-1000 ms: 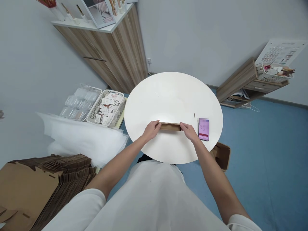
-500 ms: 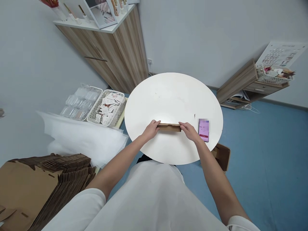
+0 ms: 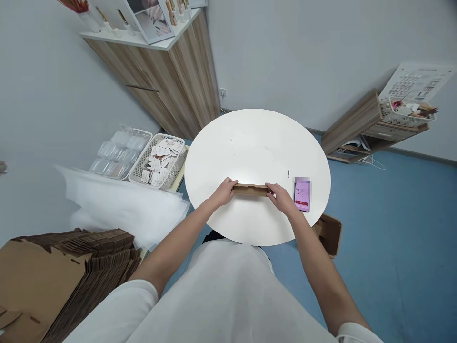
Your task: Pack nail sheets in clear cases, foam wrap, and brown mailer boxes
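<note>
A narrow brown cardboard box [image 3: 251, 191] is held level at the front half of the round white table [image 3: 257, 143]. Gripping its left end is my left hand [image 3: 224, 191], closed with the thumb toward the box. At the opposite end my right hand [image 3: 281, 196] is closed on the box, its fingers bent around the corner. The side of the box facing up shows a small notch along its far edge. Right of my right hand lies a phone [image 3: 302, 195] with a pink screen.
To the left stand a white basket of small cards [image 3: 134, 174], clear plastic cases [image 3: 119, 150], white sheets [image 3: 124, 200] and stacked flat cardboard [image 3: 46, 281]. An open cardboard box [image 3: 330, 234] sits on the floor at right. A wooden cabinet [image 3: 189, 71] rises behind.
The fingers of my right hand have shifted and bent more around the box's right end. My left hand and the box stay nearly in place.
</note>
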`<state>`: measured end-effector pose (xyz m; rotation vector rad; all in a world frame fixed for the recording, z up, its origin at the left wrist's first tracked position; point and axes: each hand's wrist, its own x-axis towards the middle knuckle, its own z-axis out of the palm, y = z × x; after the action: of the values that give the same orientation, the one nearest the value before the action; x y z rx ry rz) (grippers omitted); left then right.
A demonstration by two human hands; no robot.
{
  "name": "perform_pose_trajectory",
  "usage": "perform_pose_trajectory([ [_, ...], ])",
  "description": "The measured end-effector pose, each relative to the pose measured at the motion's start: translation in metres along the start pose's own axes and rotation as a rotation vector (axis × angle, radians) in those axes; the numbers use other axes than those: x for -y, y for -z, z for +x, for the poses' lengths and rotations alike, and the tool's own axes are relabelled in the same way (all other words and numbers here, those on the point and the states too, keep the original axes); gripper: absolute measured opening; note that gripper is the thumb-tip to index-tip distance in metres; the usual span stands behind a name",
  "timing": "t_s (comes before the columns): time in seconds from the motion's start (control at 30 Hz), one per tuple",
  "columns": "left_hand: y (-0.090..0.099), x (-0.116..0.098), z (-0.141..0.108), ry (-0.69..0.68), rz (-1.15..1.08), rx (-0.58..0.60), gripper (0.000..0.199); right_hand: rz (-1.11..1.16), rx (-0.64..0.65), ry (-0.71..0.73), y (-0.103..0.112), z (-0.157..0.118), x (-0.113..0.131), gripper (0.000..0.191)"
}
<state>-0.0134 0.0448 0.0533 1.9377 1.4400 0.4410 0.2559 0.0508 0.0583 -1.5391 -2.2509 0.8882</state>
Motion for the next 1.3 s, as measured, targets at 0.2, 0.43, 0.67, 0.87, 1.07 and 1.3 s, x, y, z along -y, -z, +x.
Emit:
perform_pose_trajectory([
  [0.2,0.004,0.000,0.001,-0.008,-0.009,0.045,0.044,-0.015,0.010,0.021,0.001,0.001,-0.001,0.041],
  [0.43,0.000,0.002,0.001,0.022,-0.049,0.054,0.043,0.035,-0.058,-0.028,-0.006,0.000,-0.003,0.039],
  [0.67,-0.005,0.003,-0.004,0.032,-0.053,0.024,0.044,0.112,-0.104,-0.047,-0.014,-0.003,-0.004,0.039],
  [0.87,-0.003,0.002,-0.012,0.127,-0.195,0.047,0.071,0.265,-0.043,-0.137,-0.017,-0.011,-0.006,0.056],
  [1.07,-0.009,0.006,-0.023,0.407,-0.640,0.091,0.060,0.636,-0.041,-0.370,-0.022,-0.021,-0.005,0.052],
  [1.3,-0.028,0.018,-0.024,0.383,-0.681,0.008,0.052,0.760,-0.113,-0.429,-0.040,-0.025,-0.002,0.047],
])
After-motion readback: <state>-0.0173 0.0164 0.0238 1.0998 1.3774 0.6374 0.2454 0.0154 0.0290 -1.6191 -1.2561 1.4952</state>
